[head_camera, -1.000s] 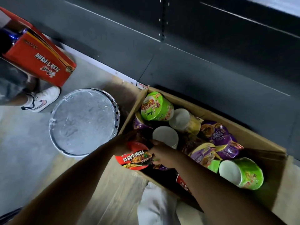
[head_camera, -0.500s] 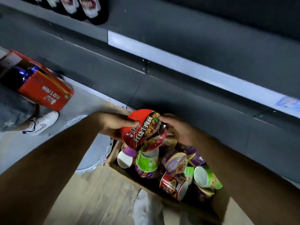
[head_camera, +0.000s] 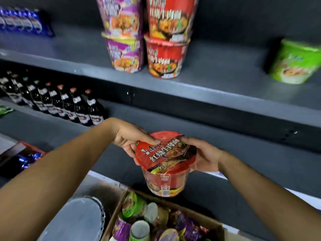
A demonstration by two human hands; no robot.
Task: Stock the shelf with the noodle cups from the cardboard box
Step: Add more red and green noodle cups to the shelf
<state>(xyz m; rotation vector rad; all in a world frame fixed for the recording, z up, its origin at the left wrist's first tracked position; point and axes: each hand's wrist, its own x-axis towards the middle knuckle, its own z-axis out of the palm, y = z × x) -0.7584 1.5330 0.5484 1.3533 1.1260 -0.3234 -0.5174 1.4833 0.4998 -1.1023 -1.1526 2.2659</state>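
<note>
I hold a red noodle cup [head_camera: 165, 162] upright in the air with both hands, in front of the dark shelf unit. My left hand [head_camera: 128, 138] grips its lid rim on the left, my right hand [head_camera: 204, 156] grips the right side. Below it the open cardboard box [head_camera: 213, 223] holds several purple, green and red cups lying at all angles. On the upper grey shelf [head_camera: 217, 73] stand two purple cups [head_camera: 124, 40] stacked, two red cups [head_camera: 165, 44] stacked beside them, and a green cup [head_camera: 295, 62] at the far right.
Dark bottles [head_camera: 57, 103] line the middle shelf at left. Blue packs [head_camera: 22, 21] sit on the upper shelf's left end. A red carton [head_camera: 19, 153] lies on the floor at left, and a round grey disc [head_camera: 79, 221] lies beside the box.
Both hands lifted the red cup out of the box and raised it in front of the shelves. It turned from lying on its side to upright. My view swung upward.
</note>
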